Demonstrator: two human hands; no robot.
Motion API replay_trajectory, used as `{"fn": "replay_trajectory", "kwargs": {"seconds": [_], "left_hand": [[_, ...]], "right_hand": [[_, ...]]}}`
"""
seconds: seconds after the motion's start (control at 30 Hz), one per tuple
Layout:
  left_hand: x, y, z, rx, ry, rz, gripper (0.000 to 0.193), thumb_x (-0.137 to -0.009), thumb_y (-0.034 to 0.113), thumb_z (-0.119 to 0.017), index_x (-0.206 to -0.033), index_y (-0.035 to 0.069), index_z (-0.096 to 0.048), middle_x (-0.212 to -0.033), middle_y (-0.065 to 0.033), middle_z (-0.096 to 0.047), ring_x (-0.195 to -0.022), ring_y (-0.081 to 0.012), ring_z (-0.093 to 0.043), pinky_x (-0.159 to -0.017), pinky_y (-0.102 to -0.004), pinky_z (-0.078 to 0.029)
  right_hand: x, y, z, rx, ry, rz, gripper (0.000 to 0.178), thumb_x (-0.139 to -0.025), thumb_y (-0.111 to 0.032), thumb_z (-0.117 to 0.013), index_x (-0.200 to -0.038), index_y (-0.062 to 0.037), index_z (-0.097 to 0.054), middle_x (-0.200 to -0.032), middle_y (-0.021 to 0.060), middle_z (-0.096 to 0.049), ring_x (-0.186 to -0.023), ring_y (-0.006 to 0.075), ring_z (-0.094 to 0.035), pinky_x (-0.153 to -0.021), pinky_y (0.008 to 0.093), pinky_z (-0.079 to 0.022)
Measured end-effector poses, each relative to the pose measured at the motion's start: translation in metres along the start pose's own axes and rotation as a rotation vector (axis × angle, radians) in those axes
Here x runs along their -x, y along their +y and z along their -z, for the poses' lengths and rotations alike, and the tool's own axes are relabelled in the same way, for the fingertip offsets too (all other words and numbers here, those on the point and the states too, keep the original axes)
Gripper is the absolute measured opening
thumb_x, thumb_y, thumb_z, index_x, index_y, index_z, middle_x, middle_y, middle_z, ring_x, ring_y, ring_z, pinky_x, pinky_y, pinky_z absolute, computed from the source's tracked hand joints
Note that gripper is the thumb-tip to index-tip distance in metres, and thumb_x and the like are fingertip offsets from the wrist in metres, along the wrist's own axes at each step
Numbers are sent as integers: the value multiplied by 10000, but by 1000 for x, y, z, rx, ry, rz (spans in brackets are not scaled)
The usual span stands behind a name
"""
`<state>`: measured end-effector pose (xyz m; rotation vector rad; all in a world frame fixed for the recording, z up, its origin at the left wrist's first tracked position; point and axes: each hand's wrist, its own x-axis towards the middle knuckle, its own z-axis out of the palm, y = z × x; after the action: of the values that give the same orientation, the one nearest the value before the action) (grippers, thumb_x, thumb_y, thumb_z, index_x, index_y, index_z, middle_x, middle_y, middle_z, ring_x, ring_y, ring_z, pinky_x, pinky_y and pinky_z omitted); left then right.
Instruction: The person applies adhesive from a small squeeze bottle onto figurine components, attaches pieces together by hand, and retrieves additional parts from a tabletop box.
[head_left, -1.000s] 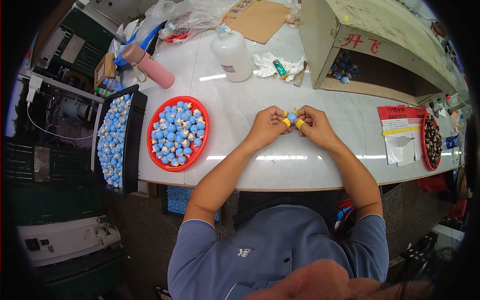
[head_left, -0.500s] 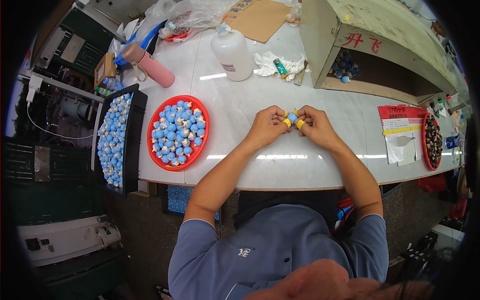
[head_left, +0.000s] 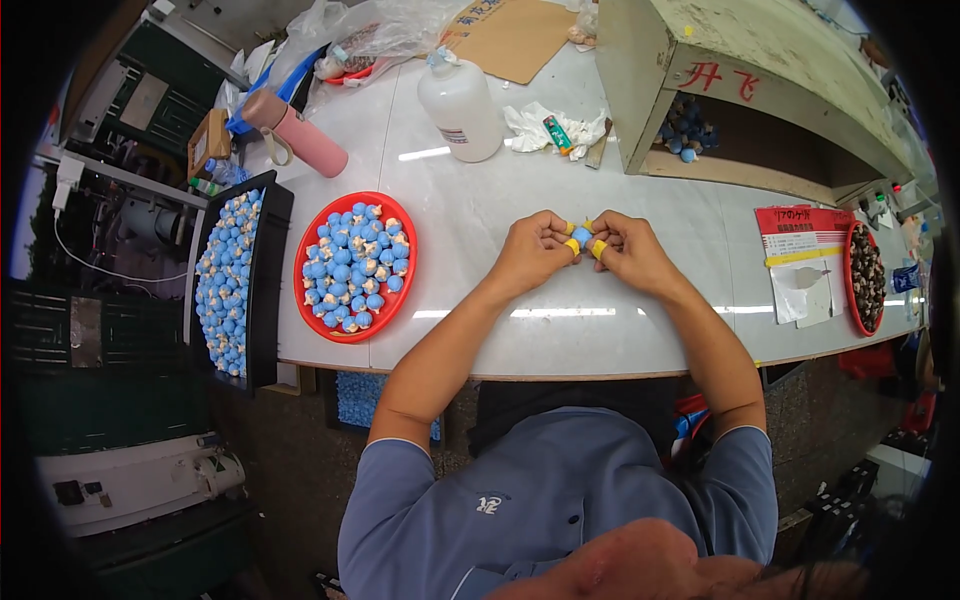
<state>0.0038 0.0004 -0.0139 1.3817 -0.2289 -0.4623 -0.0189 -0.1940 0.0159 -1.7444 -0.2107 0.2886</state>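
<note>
Head view: left hand (head_left: 528, 255) and right hand (head_left: 628, 252) pinch closed on one small blue piece (head_left: 581, 237) between taped fingertips (head_left: 572, 247), above the white worktop (head_left: 480, 215); red plate (head_left: 306, 262) of blue pieces lies left.

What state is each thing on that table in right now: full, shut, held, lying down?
Small blue piece: pinched between both hands.
Left hand: closed on it.
Right hand: closed on it.
Round red plate: heaped with blue pieces.
Black rectangular tray: filled.
White plastic bottle: upright, capped.
Pink cylindrical flask: lying down.
</note>
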Motion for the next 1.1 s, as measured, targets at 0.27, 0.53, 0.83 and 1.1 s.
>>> {"fn": "replay_trajectory", "kwargs": {"seconds": [0.27,0.53,0.83,1.1], "left_hand": [[-1,-2,2,-21,-2,-5,228,-776,-41,-650,-960,-73,-520,-916,-158,-644,-782,-170,-677,-674,-248,-543],[1,7,-3,11,35,56,211,-806,-43,-618,-992,-68,-523,-907,-148,-646,-756,-167,-677,-645,-248,-555],[4,17,-3,49,22,171,202,-832,-26,-566,-1021,-90,-534,-903,-159,-652,-731,-182,-679,-620,-257,-564],[2,18,-2,51,21,196,197,-837,-20,-559,-1020,-88,-533,-901,-159,-658,-736,-182,-681,-627,-258,-567]], "right_hand": [[-1,-2,1,22,-36,-19,100,-863,33,-573,-957,57,-550,-819,86,-618,-656,95,-590,-567,239,-513],[-2,4,0,-76,-8,-50,123,-865,24,-577,-981,52,-549,-817,73,-611,-643,86,-578,-558,231,-500],[-3,2,-1,-26,8,-94,122,-858,-54,-602,-937,32,-564,-757,31,-589,-587,53,-524,-503,209,-443],[-3,1,-2,-45,20,-108,152,-852,-65,-608,-950,47,-578,-763,35,-593,-599,56,-528,-513,214,-456]]}}
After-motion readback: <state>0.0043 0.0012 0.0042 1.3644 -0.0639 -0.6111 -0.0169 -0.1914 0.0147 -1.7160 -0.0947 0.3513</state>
